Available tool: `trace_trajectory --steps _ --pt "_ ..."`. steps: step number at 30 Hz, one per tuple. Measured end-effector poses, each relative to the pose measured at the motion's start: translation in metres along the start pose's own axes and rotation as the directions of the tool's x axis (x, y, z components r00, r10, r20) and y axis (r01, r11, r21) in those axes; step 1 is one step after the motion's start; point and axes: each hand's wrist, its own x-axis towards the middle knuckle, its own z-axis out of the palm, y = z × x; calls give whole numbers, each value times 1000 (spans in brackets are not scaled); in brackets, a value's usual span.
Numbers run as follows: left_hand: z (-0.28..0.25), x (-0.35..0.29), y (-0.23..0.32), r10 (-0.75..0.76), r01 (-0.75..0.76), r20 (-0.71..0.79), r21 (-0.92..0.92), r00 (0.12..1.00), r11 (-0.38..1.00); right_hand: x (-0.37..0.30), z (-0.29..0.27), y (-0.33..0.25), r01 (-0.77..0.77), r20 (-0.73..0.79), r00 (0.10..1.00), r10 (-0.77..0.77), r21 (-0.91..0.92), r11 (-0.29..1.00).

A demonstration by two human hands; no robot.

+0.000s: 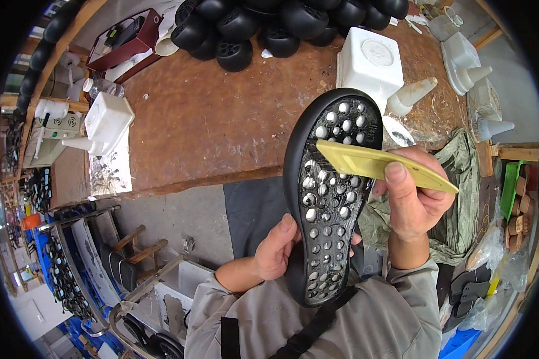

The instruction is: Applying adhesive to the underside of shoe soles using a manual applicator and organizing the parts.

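My left hand (275,248) grips a black shoe sole (294,170) by its edge near the narrow middle, thumb on the near side. The sole stands tilted with its studded face toward me, and that face looks wet and shiny. White round studs fill the wide end, while those lower down look greyer. My right hand (417,194) is closed on a flat yellow-green brush (383,164), thumb on top. A dark edge, probably short bristles, at the brush's end touches the studded face in its upper part.
Behind the sole stretches a brown worktable (215,125). Black rounded soles (233,55) are piled at its far edge. A white plastic bottle (374,63) lies just past the sole; another white bottle (108,119) sits at the left. Green crumpled cloth (461,197) hangs at the right.
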Motion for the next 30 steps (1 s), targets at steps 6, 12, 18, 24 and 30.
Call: trace_trajectory --steps 6,12,18,24,30 --pt "6 -12 4 49 -50 43 36 998 998 -13 -5 -17 147 246 959 -141 -9 989" --pt "12 -15 -2 203 -189 -55 196 978 962 -33 -3 -37 25 270 962 -37 49 999" --pt "8 -21 1 289 -288 22 191 957 938 -55 -4 -49 18 227 974 -11 -28 999" --pt "8 -26 -1 345 -341 -22 109 938 934 -65 -4 -54 123 314 945 -94 -73 990" --pt "3 -35 -4 401 -400 -88 32 912 916 -84 5 -59 207 291 936 -198 1 978"
